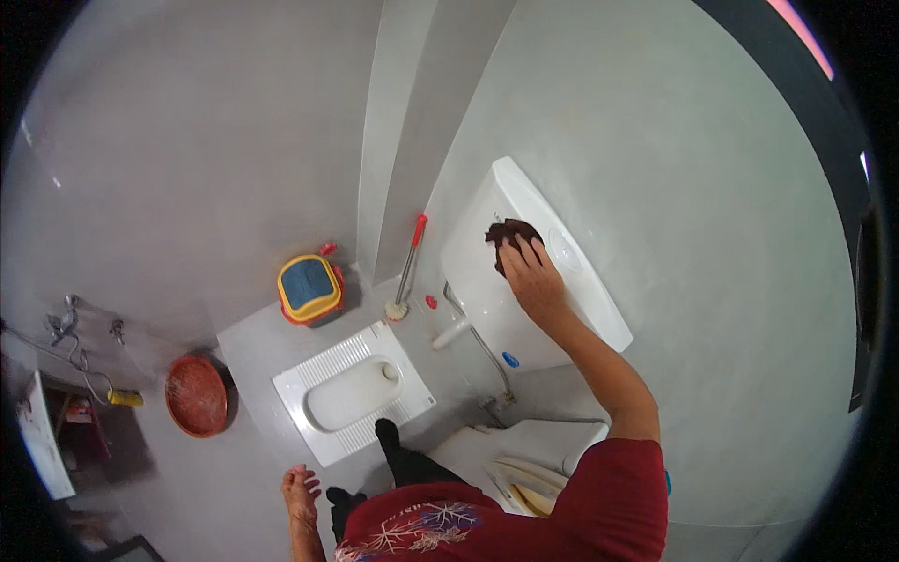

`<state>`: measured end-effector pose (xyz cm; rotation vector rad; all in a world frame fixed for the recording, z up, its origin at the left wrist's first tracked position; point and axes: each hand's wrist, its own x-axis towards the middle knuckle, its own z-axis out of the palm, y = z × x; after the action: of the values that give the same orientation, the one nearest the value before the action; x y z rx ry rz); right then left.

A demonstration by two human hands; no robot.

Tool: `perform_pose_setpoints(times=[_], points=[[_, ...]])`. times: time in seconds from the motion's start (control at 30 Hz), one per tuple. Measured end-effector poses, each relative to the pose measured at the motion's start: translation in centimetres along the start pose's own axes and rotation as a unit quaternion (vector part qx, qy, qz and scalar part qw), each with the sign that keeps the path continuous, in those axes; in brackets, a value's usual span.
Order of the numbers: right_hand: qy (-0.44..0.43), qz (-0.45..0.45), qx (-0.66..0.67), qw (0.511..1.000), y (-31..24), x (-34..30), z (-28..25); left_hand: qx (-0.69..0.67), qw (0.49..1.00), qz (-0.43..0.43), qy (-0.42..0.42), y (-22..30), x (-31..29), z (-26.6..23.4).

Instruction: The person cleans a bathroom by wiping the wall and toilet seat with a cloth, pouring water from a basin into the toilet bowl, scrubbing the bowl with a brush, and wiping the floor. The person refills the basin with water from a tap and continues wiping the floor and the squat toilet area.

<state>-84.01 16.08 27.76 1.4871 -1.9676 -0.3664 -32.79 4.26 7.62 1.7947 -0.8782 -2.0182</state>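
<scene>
My right hand [534, 276] is on a crumpled dark brown cloth [510, 234], which it presses against the front of a white toilet cistern [478, 272] mounted on the wall. The fingers lie over the cloth, near the flush button [562, 248] in the cistern's top. Low at my left side hangs my left hand [301, 489], its fingers loosely bent and nothing visible in them.
A white squat toilet [323, 448] is set in the floor before my feet. Beyond it stand a yellow-rimmed bin [311, 286] and a red-handled toilet brush [405, 267]. A reddish basin [197, 395] is at left, a seat toilet [562, 445] at right.
</scene>
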Motion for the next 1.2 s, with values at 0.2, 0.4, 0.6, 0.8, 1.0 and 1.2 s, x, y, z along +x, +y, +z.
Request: perform_pose_setpoints(times=[0.2,0.4,0.6,0.8,1.0,1.2], points=[[0.025,0.163,0.171,0.971,4.7,9.3,3.7,-0.005,1.000,0.000,-0.026,-0.1,-1.6,1.7],[0.068,0.008,0.016,0.997,9.8,8.8,5.6,0.024,0.999,-0.031,-0.033,-1.0,-1.2,3.3],[-0.018,0.127,0.228,0.965,8.4,1.3,2.2,0.035,0.995,-0.008,-0.090,0.1,-1.6,4.6],[0.024,0.244,0.292,0.925,6.0,-8.1,-2.8,0.065,0.991,0.009,-0.118,1.3,-1.5,3.7],[0.017,0.364,0.189,0.912,2.3,-14.3,-7.4,0.055,0.996,0.009,-0.074,1.3,-0.6,0.0],[0.249,0.505,0.086,0.822,8.3,-11.4,-12.3,0.027,0.999,-0.026,-0.035,-1.0,1.6,-2.4]])
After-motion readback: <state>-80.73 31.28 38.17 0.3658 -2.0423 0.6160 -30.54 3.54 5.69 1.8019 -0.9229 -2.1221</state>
